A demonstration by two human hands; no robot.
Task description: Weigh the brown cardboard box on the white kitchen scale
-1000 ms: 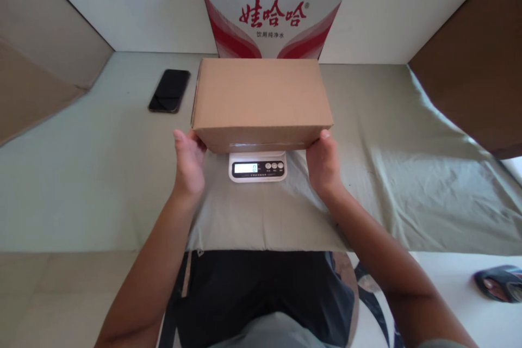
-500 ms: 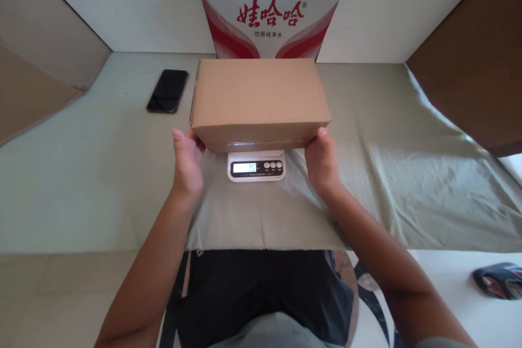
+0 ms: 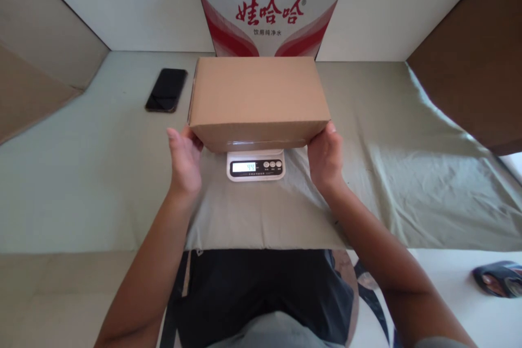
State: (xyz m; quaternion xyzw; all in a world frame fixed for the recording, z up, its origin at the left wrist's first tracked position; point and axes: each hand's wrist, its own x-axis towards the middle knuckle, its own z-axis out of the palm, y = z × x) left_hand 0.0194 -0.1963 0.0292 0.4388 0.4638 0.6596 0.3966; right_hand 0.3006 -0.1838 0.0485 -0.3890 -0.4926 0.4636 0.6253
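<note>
A closed brown cardboard box (image 3: 258, 97) sits on a small white digital scale (image 3: 255, 165), whose lit display shows digits. My left hand (image 3: 184, 160) is pressed against the box's near left corner with the fingers straight. My right hand (image 3: 325, 159) cups the near right corner. Both hands touch the box's sides. Most of the scale's platform is hidden under the box.
A black phone (image 3: 166, 90) lies on the grey-green cloth (image 3: 387, 174) at the left. A white and red printed carton (image 3: 269, 8) stands behind the box. Brown cardboard panels (image 3: 473, 60) flank both sides. A dark object (image 3: 498, 278) lies at the lower right.
The box has settled onto the scale and the display has gone from zero to a higher reading. Both hands slid slightly forward along the box's sides.
</note>
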